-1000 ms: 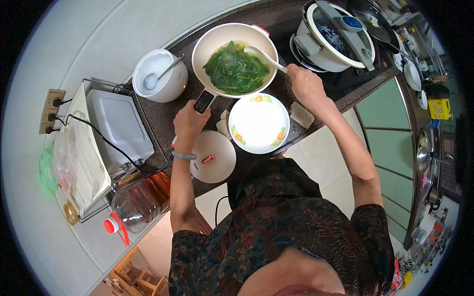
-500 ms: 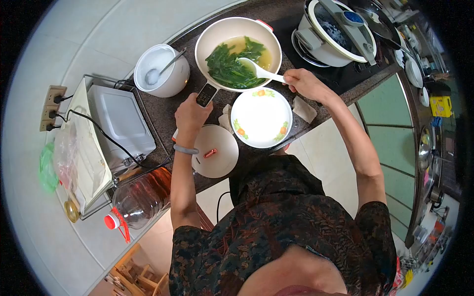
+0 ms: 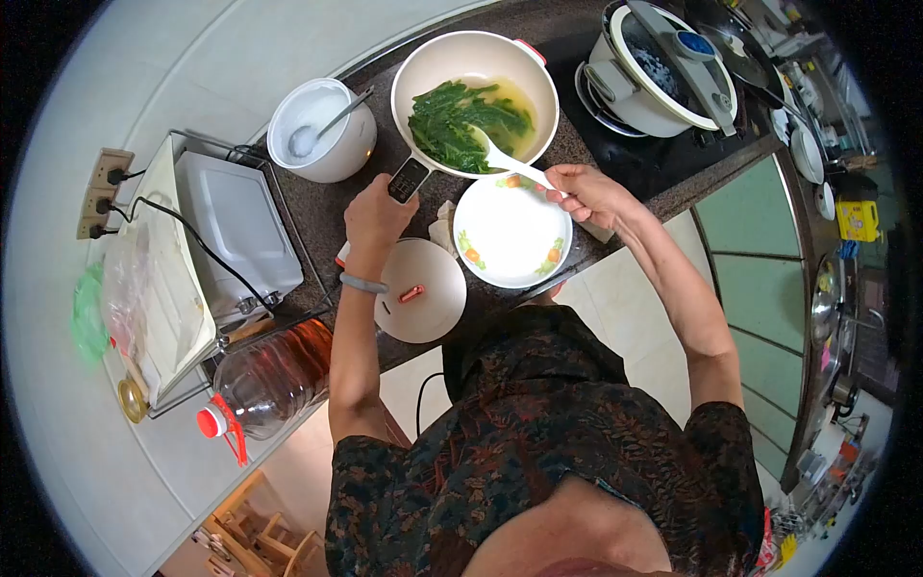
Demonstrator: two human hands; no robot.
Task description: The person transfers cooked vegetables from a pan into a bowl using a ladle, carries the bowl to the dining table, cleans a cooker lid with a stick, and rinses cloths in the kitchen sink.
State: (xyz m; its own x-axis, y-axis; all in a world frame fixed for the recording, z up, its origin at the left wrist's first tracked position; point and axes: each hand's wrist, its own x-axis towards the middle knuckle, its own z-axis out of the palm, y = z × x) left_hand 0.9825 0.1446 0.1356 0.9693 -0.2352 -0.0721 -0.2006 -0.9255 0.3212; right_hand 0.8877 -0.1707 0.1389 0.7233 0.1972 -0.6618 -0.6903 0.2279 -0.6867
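My left hand [image 3: 378,213] is closed round the dark-topped handle [image 3: 409,181] of a cream pan [image 3: 411,63], which looks tilted toward me. Leafy greens [image 3: 450,120] lie in yellowish broth [image 3: 519,99] inside it. In my right hand [image 3: 588,195] is a white spoon [image 3: 524,171], its head among the greens at the pan's near side. Just below the pan stands a white bowl [image 3: 510,240] with an orange-and-green pattern round its edge; the spoon's handle passes over its far rim. Beneath my left wrist lies a round cream lid [image 3: 423,313] with a red knob.
A white tub [image 3: 332,159] with a metal spoon [image 3: 344,113] in it stands left of the pan. To the right, a cooker pot [image 3: 654,111] sits on the dark hob. A large oil bottle [image 3: 274,380] and a wire rack [image 3: 288,226] occupy the left side.
My right hand and the spoon have come down toward me, over the bowl's far rim. The greens have shifted together in the pan. My left hand keeps its grip on the handle.
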